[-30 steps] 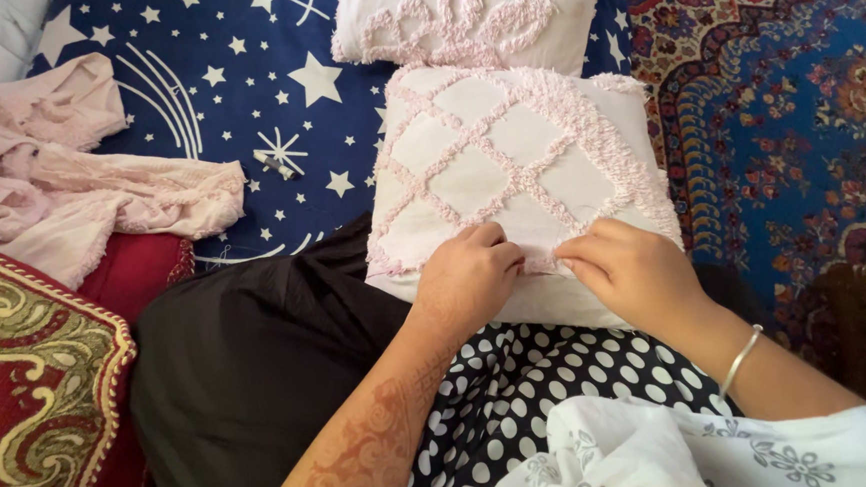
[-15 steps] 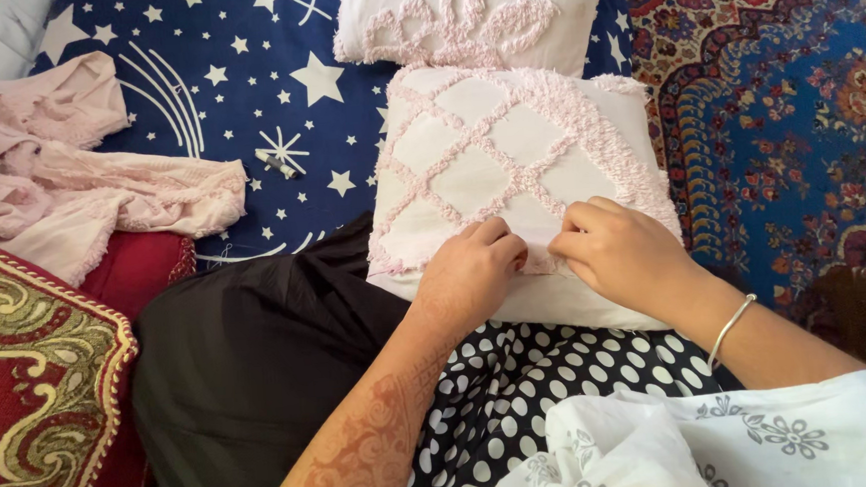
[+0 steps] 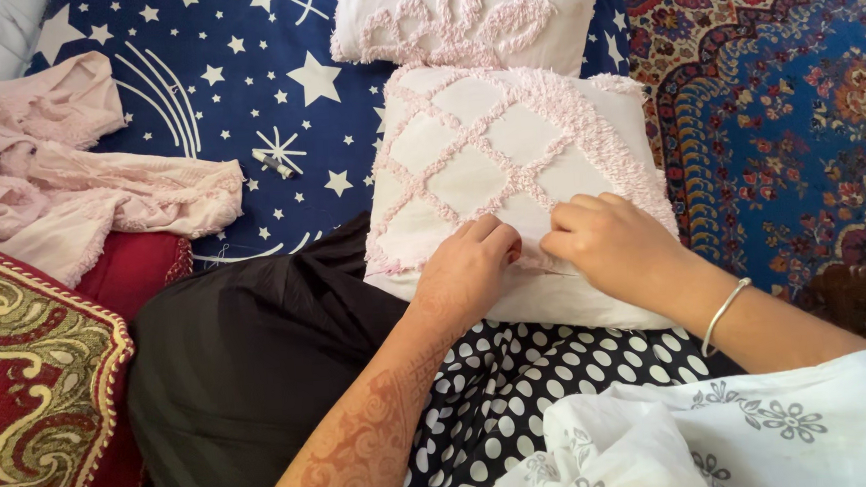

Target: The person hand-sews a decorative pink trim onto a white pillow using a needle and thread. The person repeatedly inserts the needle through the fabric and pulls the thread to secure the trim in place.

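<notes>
Hands meet at the near edge of the pillow point(image 3: 509, 179), which lies on the lap at centre frame. The left hand point(image 3: 470, 271) pinches the cover's hem with curled fingers; the right hand point(image 3: 613, 242), at its 3 o'clock and nearly touching it, pinches the same fabric edge. Judging by the plump shape, the cover is already filled and only this near seam is left to close (whether it is a zip or a flap cannot be told). A second pillow point(image 3: 469, 16) with a tufted pink motif sits at 12 o'clock. Pink cloth point(image 3: 69, 186) lies at 10 o'clock. No packages, labels or signs show.
</notes>
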